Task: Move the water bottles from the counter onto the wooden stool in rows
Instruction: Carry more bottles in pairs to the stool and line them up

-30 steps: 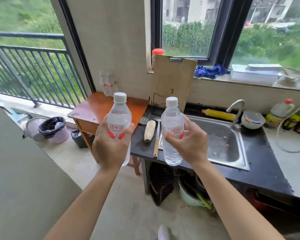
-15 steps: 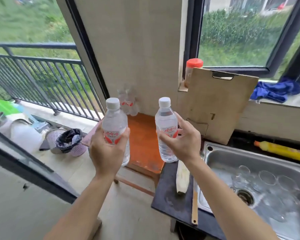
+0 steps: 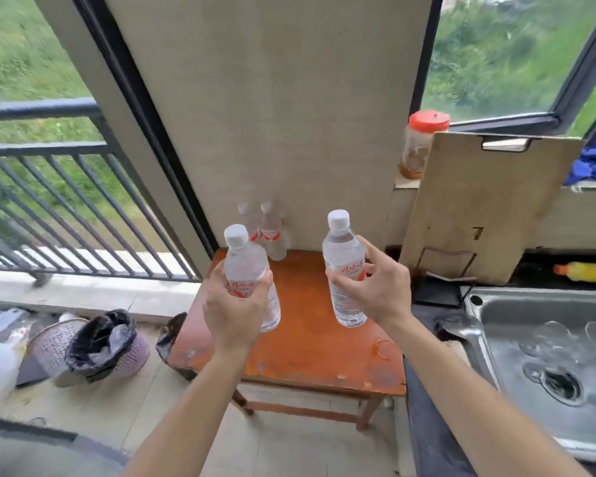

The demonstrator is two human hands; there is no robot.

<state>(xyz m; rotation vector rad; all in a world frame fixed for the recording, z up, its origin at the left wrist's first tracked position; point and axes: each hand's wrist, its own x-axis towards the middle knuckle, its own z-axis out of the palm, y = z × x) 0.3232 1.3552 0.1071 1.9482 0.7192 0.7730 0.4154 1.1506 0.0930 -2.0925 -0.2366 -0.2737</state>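
Note:
My left hand (image 3: pixel 236 308) grips a clear water bottle (image 3: pixel 246 266) with a white cap and a red label, held upright above the left part of the orange wooden stool (image 3: pixel 310 342). In my right hand (image 3: pixel 375 287) is a second, matching bottle (image 3: pixel 345 266), also upright, above the stool's right part. Both bottles hang in the air, clear of the stool top. Two more bottles (image 3: pixel 265 228) stand side by side at the stool's back edge against the wall.
A black counter (image 3: pixel 427 304) with a steel sink (image 3: pixel 551 356) holding glasses lies to the right. A cutting board (image 3: pixel 475 208) leans on the wall beside a red-lidded jar (image 3: pixel 422 142). A lined waste basket (image 3: pixel 93 342) sits on the floor left of the stool, before a balcony railing (image 3: pixel 59 201).
I have come closer to the stool and look down on it. Both hands have carried their bottles from beside the counter to above the stool top.

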